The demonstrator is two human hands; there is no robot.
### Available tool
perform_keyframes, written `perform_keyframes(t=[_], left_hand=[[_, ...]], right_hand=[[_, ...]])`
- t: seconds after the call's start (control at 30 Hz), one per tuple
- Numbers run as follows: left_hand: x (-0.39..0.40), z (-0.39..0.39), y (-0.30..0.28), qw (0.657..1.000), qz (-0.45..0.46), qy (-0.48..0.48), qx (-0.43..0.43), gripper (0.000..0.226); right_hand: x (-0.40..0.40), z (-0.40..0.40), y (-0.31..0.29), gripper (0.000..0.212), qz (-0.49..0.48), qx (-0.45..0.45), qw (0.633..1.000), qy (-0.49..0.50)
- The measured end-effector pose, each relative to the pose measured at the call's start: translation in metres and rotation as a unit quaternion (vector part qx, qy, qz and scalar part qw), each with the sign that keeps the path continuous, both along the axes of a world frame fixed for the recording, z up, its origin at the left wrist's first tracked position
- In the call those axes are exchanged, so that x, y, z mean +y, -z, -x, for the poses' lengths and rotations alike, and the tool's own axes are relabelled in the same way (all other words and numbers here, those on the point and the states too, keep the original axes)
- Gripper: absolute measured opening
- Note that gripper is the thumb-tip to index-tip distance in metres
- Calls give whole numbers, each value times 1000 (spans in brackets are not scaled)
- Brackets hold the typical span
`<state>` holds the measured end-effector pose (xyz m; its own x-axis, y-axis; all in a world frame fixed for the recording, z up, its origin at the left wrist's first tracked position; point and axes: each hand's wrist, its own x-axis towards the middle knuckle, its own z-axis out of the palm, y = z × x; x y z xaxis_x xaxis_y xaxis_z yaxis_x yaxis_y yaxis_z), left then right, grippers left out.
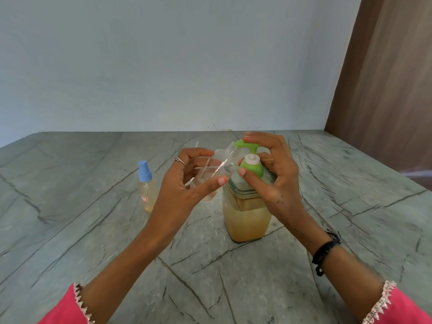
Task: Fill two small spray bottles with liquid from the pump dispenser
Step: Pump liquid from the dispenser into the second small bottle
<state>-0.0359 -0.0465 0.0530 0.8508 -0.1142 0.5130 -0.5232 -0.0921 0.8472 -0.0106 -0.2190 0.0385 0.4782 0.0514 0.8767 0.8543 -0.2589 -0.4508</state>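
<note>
While the left hand [187,181] gripped an uncapped clear spray bottle [216,169] between thumb and fingers, the bottle lay tilted well off upright, its long axis running from lower left to upper right, with the threaded neck pointing up and away toward the green pump spout [243,144]. The open mouth sat just under the spout's tip. A little pale liquid pooled in the bottle's lower end. The right hand [271,174] curled around the pump dispenser [245,218], fingers on top of the pump head and thumb against the green collar. The dispenser stood upright on the grey veined worktop [93,230], partly filled with amber liquid. A second spray bottle [146,187] with a blue cap stood upright on the left, well apart, holding yellowish liquid.
</note>
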Motion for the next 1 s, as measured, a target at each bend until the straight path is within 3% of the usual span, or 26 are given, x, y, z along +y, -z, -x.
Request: perform_keyframes(t=[0.27, 0.4, 1.0], left_hand=[[1, 0, 2, 1000, 1, 5, 4, 40], [2, -1, 2, 1000, -9, 4, 1, 40], [2, -3, 5, 1000, 4, 2, -3, 44]], right_hand=[[1, -2, -5, 41, -60, 22, 998, -16], [1, -1, -4, 28, -58, 24, 998, -9], [1, 2, 1, 44, -9, 30, 1000, -1]])
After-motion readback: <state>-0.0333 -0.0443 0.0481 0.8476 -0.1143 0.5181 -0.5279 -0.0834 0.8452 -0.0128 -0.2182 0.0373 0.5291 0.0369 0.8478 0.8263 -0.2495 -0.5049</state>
